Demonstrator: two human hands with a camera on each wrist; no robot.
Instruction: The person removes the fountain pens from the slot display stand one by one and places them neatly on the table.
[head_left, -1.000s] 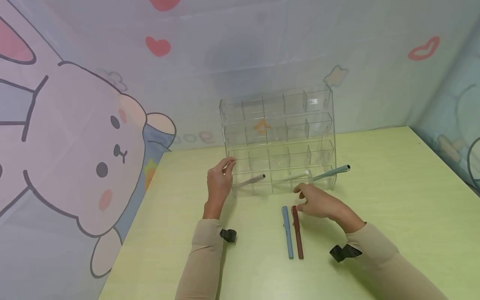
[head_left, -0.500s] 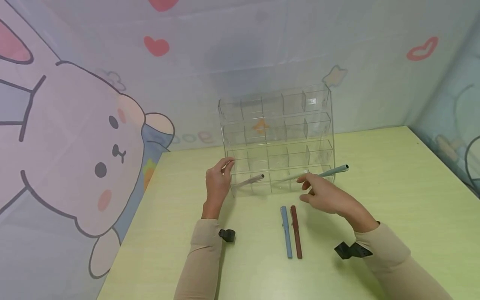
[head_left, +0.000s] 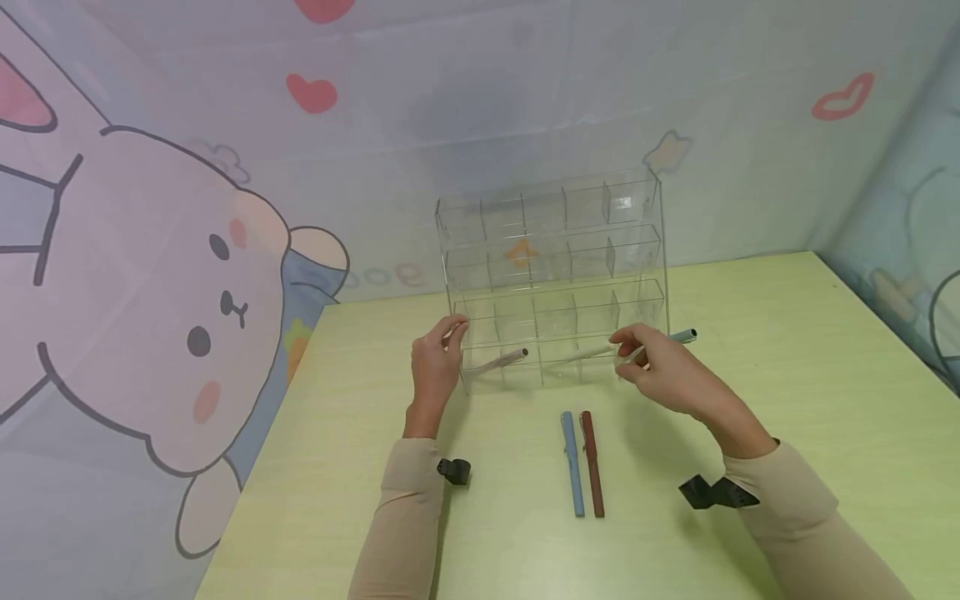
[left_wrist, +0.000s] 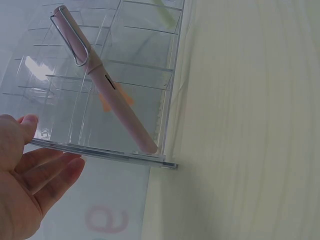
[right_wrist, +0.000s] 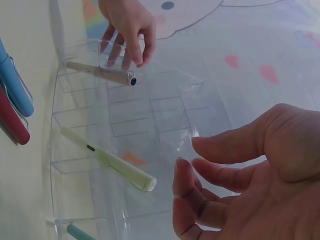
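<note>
A clear acrylic pen rack (head_left: 551,308) with stepped, divided rows stands on the table. My left hand (head_left: 438,362) grips its left side panel, thumb on one face and fingers on the other. A pale pink pen (left_wrist: 112,92) leans in the lowest row beside that panel. Further along this row lean a pale green pen (right_wrist: 112,161) and a teal pen (head_left: 684,336), partly covered by my right hand (head_left: 660,371). The right hand hovers at the rack's right front with loosely bent fingers, thumb apart, holding nothing. A blue pen (head_left: 572,463) and a dark red pen (head_left: 592,463) lie side by side in front.
The pale yellow table (head_left: 787,400) extends on both sides of the rack. Close behind it hangs a printed cloth backdrop (head_left: 375,167) with a cartoon animal. Both sleeves carry small black wrist cameras.
My right hand has risen from beside the dark red pen to the rack's lowest row, moving right and away from me. The left hand keeps its grip; the pens stay put.
</note>
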